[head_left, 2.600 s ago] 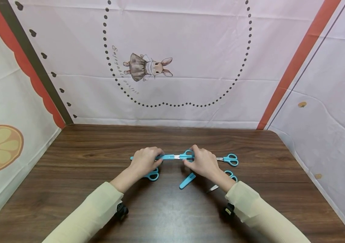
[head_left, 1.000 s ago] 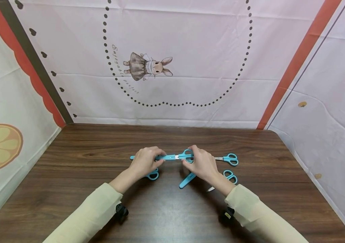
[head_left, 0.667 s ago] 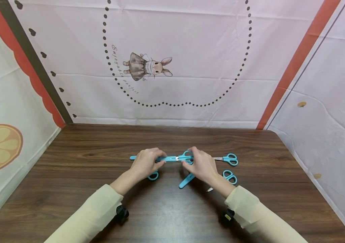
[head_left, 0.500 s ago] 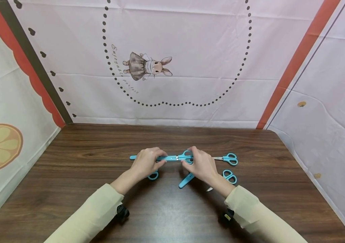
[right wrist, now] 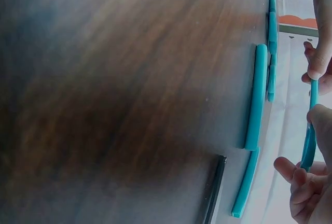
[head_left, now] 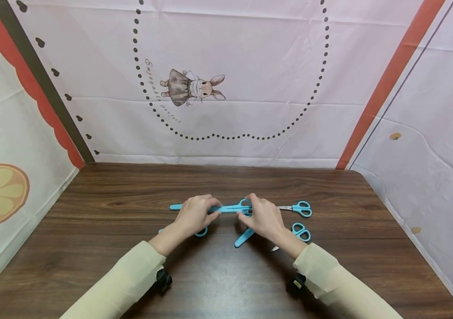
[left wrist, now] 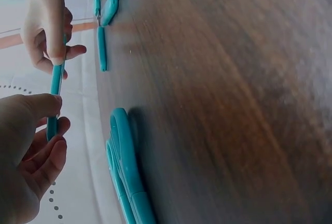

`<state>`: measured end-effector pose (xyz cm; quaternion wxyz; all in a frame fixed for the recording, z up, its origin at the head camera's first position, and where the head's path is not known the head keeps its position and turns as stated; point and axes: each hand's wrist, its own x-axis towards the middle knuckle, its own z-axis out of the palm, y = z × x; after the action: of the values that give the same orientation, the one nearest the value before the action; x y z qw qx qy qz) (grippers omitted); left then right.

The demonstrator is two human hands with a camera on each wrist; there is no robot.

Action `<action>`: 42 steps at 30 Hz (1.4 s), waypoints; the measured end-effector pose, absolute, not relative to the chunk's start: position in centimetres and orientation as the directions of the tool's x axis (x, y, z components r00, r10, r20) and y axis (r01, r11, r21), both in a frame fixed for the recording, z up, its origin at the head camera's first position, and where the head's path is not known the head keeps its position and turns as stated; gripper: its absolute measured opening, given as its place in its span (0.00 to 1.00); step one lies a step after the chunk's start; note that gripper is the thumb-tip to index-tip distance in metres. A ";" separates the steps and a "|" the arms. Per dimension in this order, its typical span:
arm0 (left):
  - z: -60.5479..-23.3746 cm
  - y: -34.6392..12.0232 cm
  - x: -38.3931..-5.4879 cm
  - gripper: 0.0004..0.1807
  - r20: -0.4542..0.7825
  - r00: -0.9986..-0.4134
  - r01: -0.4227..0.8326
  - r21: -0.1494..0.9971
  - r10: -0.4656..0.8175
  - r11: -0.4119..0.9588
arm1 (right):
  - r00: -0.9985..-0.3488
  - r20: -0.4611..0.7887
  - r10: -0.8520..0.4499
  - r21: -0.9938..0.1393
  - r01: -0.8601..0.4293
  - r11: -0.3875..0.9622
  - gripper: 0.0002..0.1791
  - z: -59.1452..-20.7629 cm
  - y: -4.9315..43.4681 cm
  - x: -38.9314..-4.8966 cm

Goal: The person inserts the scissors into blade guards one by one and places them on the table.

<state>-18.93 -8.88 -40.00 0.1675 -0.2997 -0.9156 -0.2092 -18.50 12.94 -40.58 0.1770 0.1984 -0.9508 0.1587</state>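
Observation:
Both hands hold one pair of light blue scissors (head_left: 244,202) above the table. The left hand (head_left: 195,213) pinches the blue blade cover (head_left: 228,208) between thumb and fingers. The right hand (head_left: 265,217) grips the scissors by the handle loops, partly hiding them. Cover and handle meet in one line, with no bare metal showing between. In the left wrist view, the held cover (left wrist: 53,123) stands well off the tabletop. Below the left hand lie other blue scissors (head_left: 201,232), mostly hidden by the wrist. A loose blue cover (head_left: 244,238) rests under the right hand.
To the right lie scissors with bare blades (head_left: 302,209) and, nearer, another bare pair (head_left: 301,232) partly behind the right forearm. A blue tip (head_left: 176,207) sticks out left of the left hand. Printed cloth (head_left: 250,88) walls the wooden table (head_left: 226,283) at back and sides.
The cover has slid right over the blades, and the strip of metal seen earlier between it and the handles is gone. The left hand has shifted slightly right with it.

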 end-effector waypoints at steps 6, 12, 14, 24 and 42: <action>-39.9 -8.9 -19.1 0.08 0.412 -0.771 0.617 0.290 0.487 0.731 | -0.844 0.402 -0.356 -0.189 -0.457 0.869 0.23 -40.6 13.1 -18.8; -40.1 -8.7 -19.5 0.08 0.410 -0.770 0.618 0.286 0.489 0.733 | -0.839 0.384 -0.386 -0.169 -0.475 0.863 0.24 -40.1 13.6 -19.2; -40.1 -8.6 -19.7 0.08 0.403 -0.774 0.612 0.282 0.487 0.739 | -0.839 0.367 -0.401 -0.170 -0.484 0.858 0.25 -39.8 13.7 -19.3; -40.0 -8.4 -20.6 0.10 0.385 -0.792 0.588 0.274 0.474 0.761 | -0.808 0.277 -0.520 -0.160 -0.573 0.804 0.29 -38.7 15.2 -20.5; -39.6 -7.6 -22.7 0.09 0.287 -0.844 0.522 0.249 0.453 0.816 | -0.861 0.165 -0.481 -0.287 -0.508 0.812 0.31 -38.7 16.6 -22.8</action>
<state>-22.75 -7.60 -39.63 0.1076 -0.2576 -0.9467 -0.1607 -22.82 16.57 -38.67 0.0421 0.2601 -0.9509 0.1624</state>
